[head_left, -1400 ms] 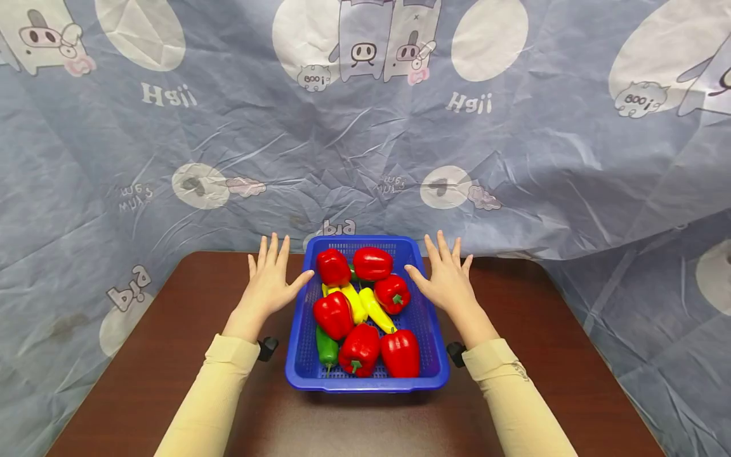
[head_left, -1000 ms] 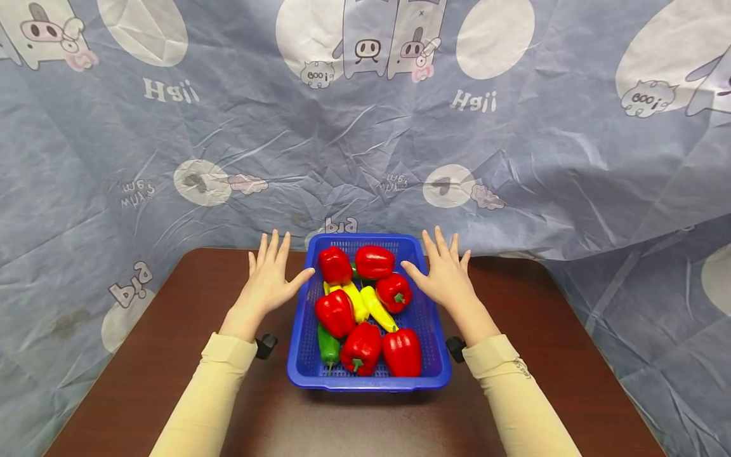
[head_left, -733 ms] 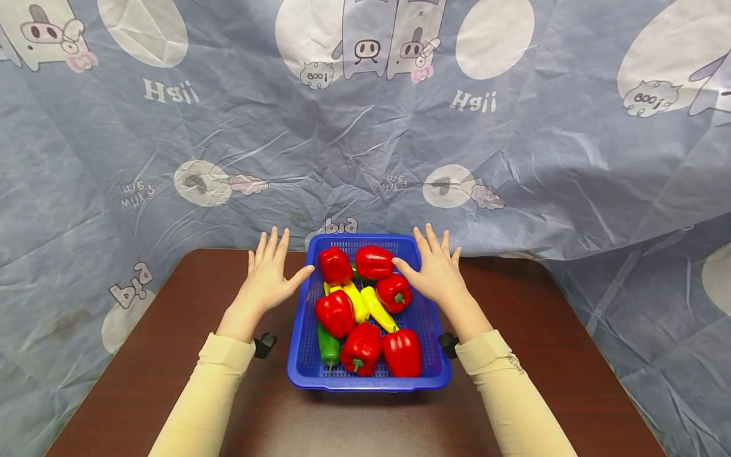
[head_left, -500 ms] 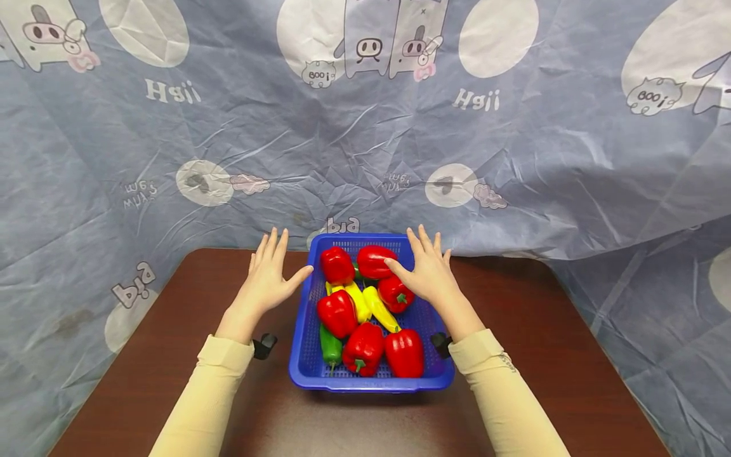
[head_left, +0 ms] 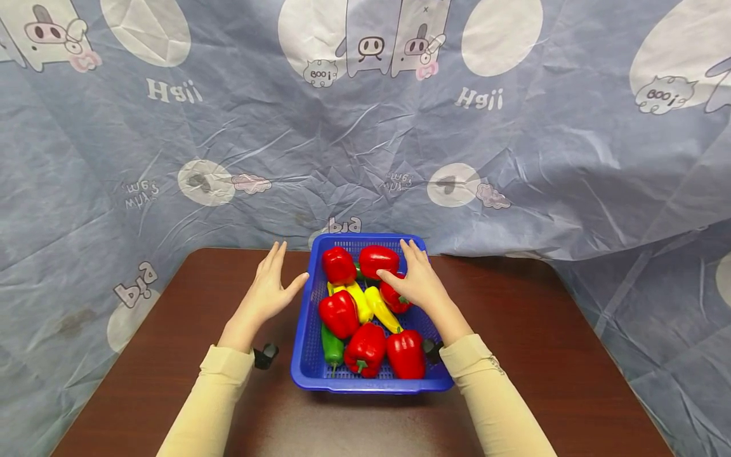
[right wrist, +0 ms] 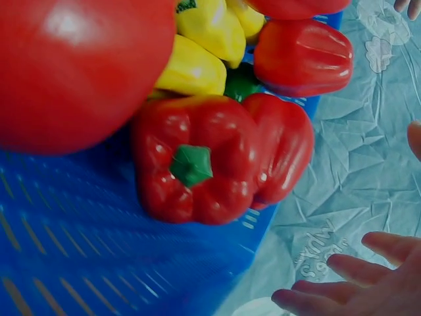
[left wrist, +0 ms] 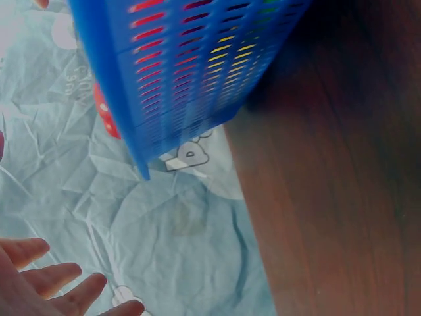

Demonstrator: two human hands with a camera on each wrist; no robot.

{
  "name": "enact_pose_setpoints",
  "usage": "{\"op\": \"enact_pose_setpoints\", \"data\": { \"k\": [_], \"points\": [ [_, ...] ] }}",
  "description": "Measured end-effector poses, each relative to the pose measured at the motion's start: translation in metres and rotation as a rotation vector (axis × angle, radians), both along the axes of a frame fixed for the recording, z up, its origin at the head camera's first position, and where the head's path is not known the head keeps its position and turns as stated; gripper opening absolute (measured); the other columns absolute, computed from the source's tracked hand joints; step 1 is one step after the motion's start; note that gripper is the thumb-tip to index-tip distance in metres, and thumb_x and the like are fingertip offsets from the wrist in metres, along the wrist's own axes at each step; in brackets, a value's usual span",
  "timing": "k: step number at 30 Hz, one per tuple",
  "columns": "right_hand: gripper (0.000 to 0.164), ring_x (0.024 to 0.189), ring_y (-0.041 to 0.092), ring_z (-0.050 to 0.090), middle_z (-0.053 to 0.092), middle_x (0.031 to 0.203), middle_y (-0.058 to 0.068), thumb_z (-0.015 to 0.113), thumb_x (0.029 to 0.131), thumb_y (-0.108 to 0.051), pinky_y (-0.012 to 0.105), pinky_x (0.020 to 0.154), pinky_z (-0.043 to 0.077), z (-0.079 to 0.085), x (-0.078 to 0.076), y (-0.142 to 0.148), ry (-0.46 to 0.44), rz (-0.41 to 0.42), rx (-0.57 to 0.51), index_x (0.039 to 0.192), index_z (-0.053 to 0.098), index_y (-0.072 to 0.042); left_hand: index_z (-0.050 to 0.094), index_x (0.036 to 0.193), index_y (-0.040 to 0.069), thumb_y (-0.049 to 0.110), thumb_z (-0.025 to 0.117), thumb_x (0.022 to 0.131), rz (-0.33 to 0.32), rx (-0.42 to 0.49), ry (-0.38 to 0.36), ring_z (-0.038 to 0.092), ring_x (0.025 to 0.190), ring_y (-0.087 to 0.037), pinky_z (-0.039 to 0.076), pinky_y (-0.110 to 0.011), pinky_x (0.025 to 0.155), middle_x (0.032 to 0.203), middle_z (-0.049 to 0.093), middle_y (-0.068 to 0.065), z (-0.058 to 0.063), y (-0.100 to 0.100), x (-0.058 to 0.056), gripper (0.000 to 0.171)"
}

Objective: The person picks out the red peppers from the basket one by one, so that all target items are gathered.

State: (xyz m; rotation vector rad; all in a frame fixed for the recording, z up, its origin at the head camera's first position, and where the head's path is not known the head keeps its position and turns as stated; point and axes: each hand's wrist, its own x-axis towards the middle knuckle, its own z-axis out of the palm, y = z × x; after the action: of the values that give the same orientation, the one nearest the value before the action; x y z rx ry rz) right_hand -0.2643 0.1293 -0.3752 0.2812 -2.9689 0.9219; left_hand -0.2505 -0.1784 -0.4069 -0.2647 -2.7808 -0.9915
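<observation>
Currently, the blue basket [head_left: 371, 384] is set on the brown table [head_left: 514, 355], between the two hands; six red peppers [head_left: 365, 348], with yellow peppers [head_left: 381, 310] and green peppers [head_left: 332, 348] among them, are contained in it. The right hand [head_left: 422, 282] is held over the far right part of the basket, fingers extended and thumb spread wide; nothing is gripped by it; the middle right red pepper [head_left: 394, 299] is partly covered by it in the head view; no contact is shown in the right wrist view. The left hand [head_left: 267, 292] is held beside the basket's left side, likewise spread and without any object; whether the basket is touched by its thumb cannot be determined. The step in hand is judged to be a reach, ahead of any grip; for a pepper to be taken, the right hand would need to be lowered and its fingers curled around one.
</observation>
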Motion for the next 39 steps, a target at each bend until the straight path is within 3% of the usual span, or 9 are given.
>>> {"op": "enact_pose_setpoints", "data": {
  "k": [5, 10, 13, 18, 22, 28, 39],
  "points": [
    [0.090, 0.148, 0.040, 0.022, 0.020, 0.162, 0.022, 0.066, 0.089, -0.047, 0.059, 0.114, 0.029, -0.007, -0.003, -0.002, -0.026, -0.018, -0.015, 0.157, 0.023, -0.006, 0.018, 0.156, 0.001, 0.041, 0.062, 0.093, -0.005, 0.030, -0.010, 0.018, 0.146, -0.049, 0.021, -0.066, 0.113, 0.162, 0.015, -0.024, -0.007, 0.002, 0.001, 0.086],
    [0.092, 0.145, 0.043, 0.029, 0.025, 0.158, 0.026, 0.068, 0.088, -0.046, 0.058, 0.112, 0.032, -0.013, -0.006, -0.004, -0.047, -0.038, 0.006, 0.156, 0.023, -0.003, 0.023, 0.154, -0.002, 0.036, 0.064, 0.093, -0.028, 0.052, -0.017, 0.021, 0.146, -0.046, 0.023, -0.061, 0.115, 0.160, 0.019, -0.027, -0.015, 0.007, 0.002, 0.083],
    [0.091, 0.141, 0.046, 0.034, 0.029, 0.156, 0.028, 0.068, 0.088, -0.045, 0.058, 0.111, 0.034, -0.017, -0.008, -0.004, -0.065, -0.051, 0.033, 0.155, 0.024, -0.001, 0.026, 0.153, -0.003, 0.034, 0.065, 0.092, -0.041, 0.071, -0.028, 0.030, 0.143, -0.045, 0.027, -0.059, 0.114, 0.158, 0.022, -0.028, -0.019, 0.010, 0.003, 0.081],
    [0.091, 0.138, 0.051, 0.035, 0.032, 0.154, 0.027, 0.070, 0.087, -0.043, 0.062, 0.109, 0.034, -0.023, -0.010, -0.005, -0.124, -0.086, 0.031, 0.155, 0.025, -0.002, 0.030, 0.152, -0.001, 0.033, 0.066, 0.093, -0.050, 0.109, -0.055, 0.049, 0.131, -0.042, 0.043, -0.054, 0.105, 0.155, 0.027, -0.027, -0.026, 0.015, 0.005, 0.077],
    [0.091, 0.135, 0.053, 0.037, 0.036, 0.151, 0.028, 0.072, 0.085, -0.043, 0.063, 0.106, 0.037, -0.028, -0.009, -0.008, -0.135, -0.095, 0.038, 0.153, 0.029, 0.000, 0.032, 0.151, 0.000, 0.032, 0.066, 0.093, -0.055, 0.136, -0.081, 0.055, 0.125, -0.040, 0.050, -0.051, 0.097, 0.152, 0.032, -0.025, -0.032, 0.017, 0.007, 0.074],
    [0.089, 0.135, 0.050, 0.038, 0.037, 0.149, 0.029, 0.072, 0.086, -0.039, 0.061, 0.107, 0.037, -0.039, -0.010, -0.011, -0.155, -0.095, 0.062, 0.153, 0.029, 0.001, 0.034, 0.150, -0.001, 0.030, 0.067, 0.093, -0.057, 0.182, -0.105, 0.061, 0.116, -0.037, 0.055, -0.045, 0.091, 0.146, 0.039, -0.026, -0.040, 0.020, 0.009, 0.072],
    [0.088, 0.135, 0.050, 0.038, 0.039, 0.147, 0.032, 0.075, 0.085, -0.032, 0.057, 0.111, 0.034, -0.045, -0.008, -0.011, -0.189, -0.088, 0.119, 0.151, 0.029, 0.005, 0.041, 0.148, 0.004, 0.025, 0.069, 0.092, -0.020, 0.238, -0.135, 0.067, 0.099, -0.032, 0.059, -0.041, 0.079, 0.131, 0.051, -0.025, -0.051, 0.020, 0.013, 0.066]
  ]
}}
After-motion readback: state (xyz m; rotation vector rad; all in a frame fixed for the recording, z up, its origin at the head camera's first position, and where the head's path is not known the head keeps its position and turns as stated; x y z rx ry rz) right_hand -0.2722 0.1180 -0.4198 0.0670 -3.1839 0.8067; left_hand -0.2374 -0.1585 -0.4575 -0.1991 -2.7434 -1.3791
